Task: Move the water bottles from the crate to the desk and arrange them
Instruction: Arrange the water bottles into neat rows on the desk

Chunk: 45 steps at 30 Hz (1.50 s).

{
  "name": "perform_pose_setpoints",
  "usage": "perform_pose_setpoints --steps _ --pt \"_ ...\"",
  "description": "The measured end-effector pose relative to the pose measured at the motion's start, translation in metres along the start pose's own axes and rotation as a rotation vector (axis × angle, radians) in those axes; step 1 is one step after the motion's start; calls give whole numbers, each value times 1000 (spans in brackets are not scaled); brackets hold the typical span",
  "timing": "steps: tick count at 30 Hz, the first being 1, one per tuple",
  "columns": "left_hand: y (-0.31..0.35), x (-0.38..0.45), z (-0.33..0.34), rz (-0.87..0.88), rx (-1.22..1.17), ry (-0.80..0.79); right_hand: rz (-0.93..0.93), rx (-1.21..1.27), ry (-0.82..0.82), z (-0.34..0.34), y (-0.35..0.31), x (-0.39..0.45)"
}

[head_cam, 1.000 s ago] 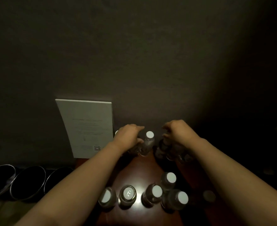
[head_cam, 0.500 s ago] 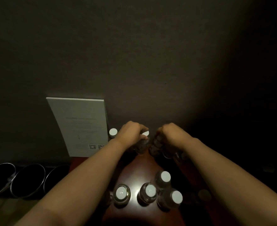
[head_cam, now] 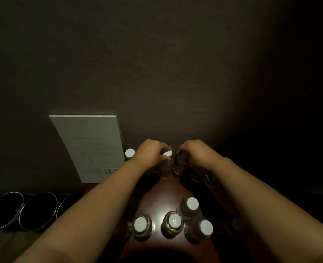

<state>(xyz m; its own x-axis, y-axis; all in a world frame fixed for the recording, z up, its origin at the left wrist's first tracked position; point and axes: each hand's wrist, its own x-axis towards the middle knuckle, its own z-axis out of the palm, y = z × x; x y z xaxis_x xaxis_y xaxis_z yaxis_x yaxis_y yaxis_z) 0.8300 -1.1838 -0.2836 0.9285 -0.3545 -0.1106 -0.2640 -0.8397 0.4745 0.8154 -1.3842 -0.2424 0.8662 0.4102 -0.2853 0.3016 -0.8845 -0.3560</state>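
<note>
Reddish wooden desk (head_cam: 156, 198), dimly lit; landmark for all entries.

Nearest on the desk: four capped water bottles, upright, clustered. Listed as left front bottle (head_cam: 142, 224), middle front bottle (head_cam: 173, 221), right front bottle (head_cam: 205, 227), and one just behind, the rear cluster bottle (head_cam: 192, 204).

At the desk's far edge: left hand (head_cam: 151, 151), fingers curled round the neck of a white-capped bottle (head_cam: 167, 154), which is gripped. Right hand (head_cam: 193, 151), fingers curled round the top of a dark bottle (head_cam: 179, 167) just beside it. A further capped bottle (head_cam: 129, 153) stands left of the left hand.

Beyond the desk's left corner: a white printed card (head_cam: 89, 147), leant against the wall.

Left of the desk, lower: three metal bowls (head_cam: 22, 211) in a row.
</note>
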Motion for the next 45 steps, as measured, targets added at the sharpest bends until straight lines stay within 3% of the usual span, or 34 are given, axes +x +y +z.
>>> perform_pose_setpoints --steps 23,35,41,45 --pt "4 -5 -1 -13 -4 7 131 -131 72 15 -1 1" --pt "19 -2 -7 -20 109 -45 130 -52 151 -3 30 -15" --pt "50 8 11 101 118 -49 193 -67 52 -21 52 -39" --pt "59 18 15 93 115 -66 204 -27 39 -10 60 -43"
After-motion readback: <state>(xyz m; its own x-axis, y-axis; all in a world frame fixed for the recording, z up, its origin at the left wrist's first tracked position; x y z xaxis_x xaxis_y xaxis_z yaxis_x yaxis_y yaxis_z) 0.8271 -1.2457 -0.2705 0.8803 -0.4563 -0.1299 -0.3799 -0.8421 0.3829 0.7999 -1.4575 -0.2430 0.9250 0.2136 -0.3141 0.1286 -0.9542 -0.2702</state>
